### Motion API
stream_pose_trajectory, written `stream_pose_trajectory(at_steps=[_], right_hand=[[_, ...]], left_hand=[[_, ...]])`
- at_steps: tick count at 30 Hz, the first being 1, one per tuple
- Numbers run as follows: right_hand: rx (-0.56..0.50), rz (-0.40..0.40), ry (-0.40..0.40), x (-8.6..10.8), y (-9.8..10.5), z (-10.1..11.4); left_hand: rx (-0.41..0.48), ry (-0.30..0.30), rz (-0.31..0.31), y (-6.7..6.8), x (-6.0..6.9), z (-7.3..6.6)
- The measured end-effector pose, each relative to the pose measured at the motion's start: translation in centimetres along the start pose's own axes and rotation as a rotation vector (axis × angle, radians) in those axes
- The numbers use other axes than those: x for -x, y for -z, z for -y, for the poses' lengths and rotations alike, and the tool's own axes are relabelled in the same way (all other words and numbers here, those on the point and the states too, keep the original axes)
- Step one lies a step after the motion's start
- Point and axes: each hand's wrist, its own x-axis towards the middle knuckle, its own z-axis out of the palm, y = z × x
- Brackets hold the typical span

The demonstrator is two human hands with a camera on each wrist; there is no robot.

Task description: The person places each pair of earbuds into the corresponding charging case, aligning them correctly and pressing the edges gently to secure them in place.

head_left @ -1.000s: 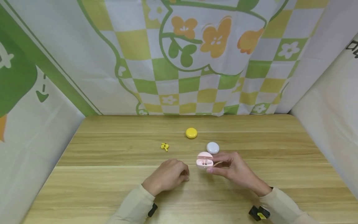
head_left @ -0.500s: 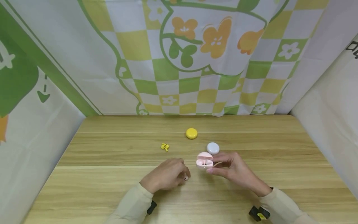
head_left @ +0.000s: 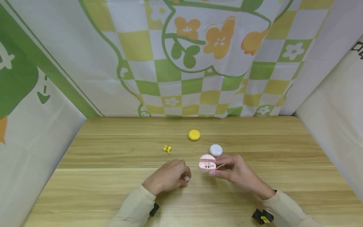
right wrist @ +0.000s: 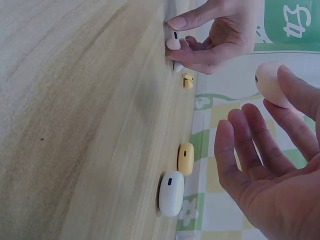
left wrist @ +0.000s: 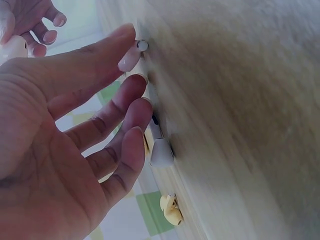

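Observation:
My left hand (head_left: pixel 170 176) pinches a pink earbud (right wrist: pixel 173 44) between thumb and forefinger, just above the table. In the left wrist view the earbud's stem end (left wrist: pixel 142 46) sticks out past the fingertips. My right hand (head_left: pixel 239 171) holds a pink earbud case (head_left: pixel 207 166) by its side, thumb in front and fingers behind. The case's lid stands raised toward the back, and dark spots show inside its pale hollow. The case is lifted off the table, to the right of my left hand.
A yellow round case (head_left: pixel 194 135) and a white round case (head_left: pixel 216 150) lie closed behind the pink one. Yellow earbuds (head_left: pixel 167 149) lie at the left. A white earbud (left wrist: pixel 162 152) rests beyond my left hand, hidden in the head view. Fabric hangs behind the table (head_left: pixel 99 148).
My left hand's fingers have shifted slightly and turned the pink earbud, which now shows at the fingertips. My right hand and the pink case have hardly moved.

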Motion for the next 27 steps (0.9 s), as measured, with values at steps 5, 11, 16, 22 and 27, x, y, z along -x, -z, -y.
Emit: stream_pose_trajectory(at_steps=[5, 11, 16, 22, 27], right_hand=[[-0.003, 0.002, -0.013, 0.0, 0.0, 0.0], [-0.013, 0.007, 0.003, 0.0, 0.0, -0.1], [-0.031, 0.014, 0.009, 0.0, 0.1, 0.0], [-0.054, 0.013, 0.015, -0.1, 0.0, 0.1], [-0.051, 0.011, 0.017, -0.2, 0.1, 0.0]], left_hand=[[0.017, 0.013, -0.005, 0.0, -0.1, -0.1], [0.086, 0.033, -0.034, 0.1, -0.1, -0.1], [0.121, 0.026, -0.079, 0.5, 0.1, -0.2], [0.214, 0.013, -0.174, 1.3, 0.2, -0.3], [0.322, -0.039, -0.282, 2.1, 0.3, -0.2]])
